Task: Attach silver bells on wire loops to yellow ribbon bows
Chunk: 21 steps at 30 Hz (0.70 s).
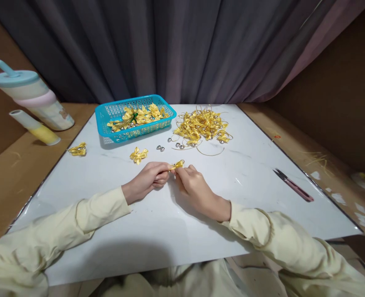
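A small yellow ribbon bow is pinched between both my hands at the middle of the white board. My left hand closes its fingertips on the bow's left end. My right hand grips the bow from the right, fingers curled. Another yellow bow lies just beyond my left hand. A heap of yellow bows with gold cord sits farther back, with small silver bells in front of it.
A blue plastic basket holding bows and bells stands at the back left. One bow lies at the board's left edge. Pink snips lie at the right. A tumbler with straw and a tube stand far left.
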Motion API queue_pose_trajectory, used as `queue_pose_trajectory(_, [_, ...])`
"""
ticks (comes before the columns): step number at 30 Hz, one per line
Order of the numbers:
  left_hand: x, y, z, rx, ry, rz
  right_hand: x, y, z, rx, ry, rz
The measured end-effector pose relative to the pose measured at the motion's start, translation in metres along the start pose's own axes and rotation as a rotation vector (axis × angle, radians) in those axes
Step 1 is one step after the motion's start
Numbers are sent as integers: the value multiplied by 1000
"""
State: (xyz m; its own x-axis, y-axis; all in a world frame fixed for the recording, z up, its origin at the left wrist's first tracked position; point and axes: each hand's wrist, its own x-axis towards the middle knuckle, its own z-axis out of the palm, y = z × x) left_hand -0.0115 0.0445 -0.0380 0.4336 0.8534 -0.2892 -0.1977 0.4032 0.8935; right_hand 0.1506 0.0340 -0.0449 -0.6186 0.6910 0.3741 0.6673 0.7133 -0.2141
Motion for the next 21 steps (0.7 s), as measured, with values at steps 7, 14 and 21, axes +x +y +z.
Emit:
queue_pose_trajectory(7, [-2,1,-1,108,13,51,1,-1,-10,74,-67,197])
queue_pose_trajectory(14, [-4,1,1,220,16,117,-2,-4,-18,94,-206,257])
queue_pose_trajectory(21, [-8,-3,3,704,142,320,-7,-5,-7,-142,-231,59])
